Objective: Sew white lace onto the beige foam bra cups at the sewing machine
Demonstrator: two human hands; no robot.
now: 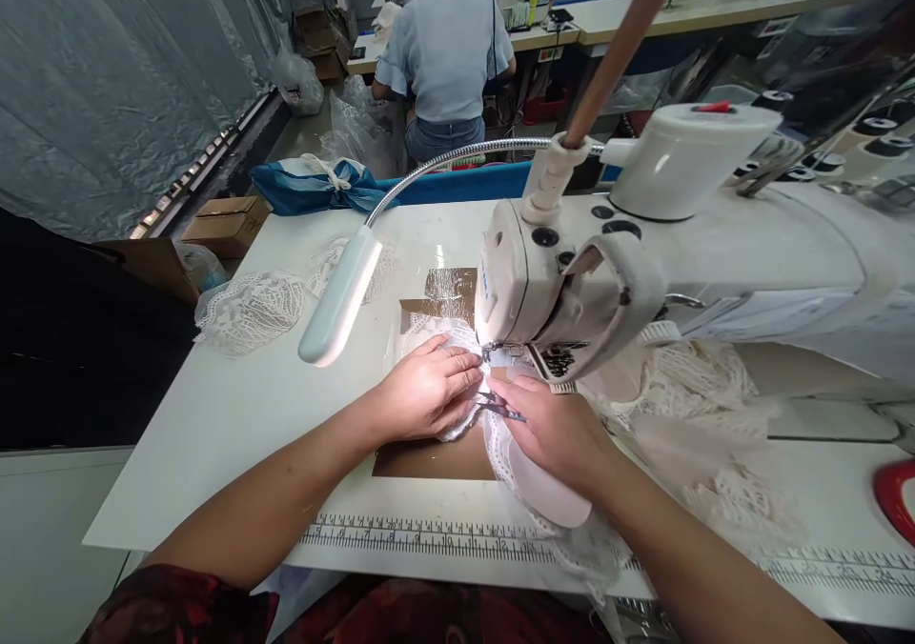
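Observation:
My left hand [431,389] lies flat on a piece of white lace fabric [457,332], its fingers stretched toward the needle area of the sewing machine [518,272]. Closed around small dark metal thread snips [509,412], my right hand [547,425] is just right of the needle, the blades pointing left toward my left fingertips. A lace-edged white piece with a smooth pad-like panel [547,487] hangs down below the right hand toward the table edge. The spot under the presser foot is partly hidden by my fingers.
A lamp [341,296] on a bendy neck hangs over the table's left side. Lace pieces [254,311] lie at the left, and more lace [704,387] is heaped right of the needle. A ruler strip [443,536] runs along the front edge. Ahead, a person [449,49] sits facing away.

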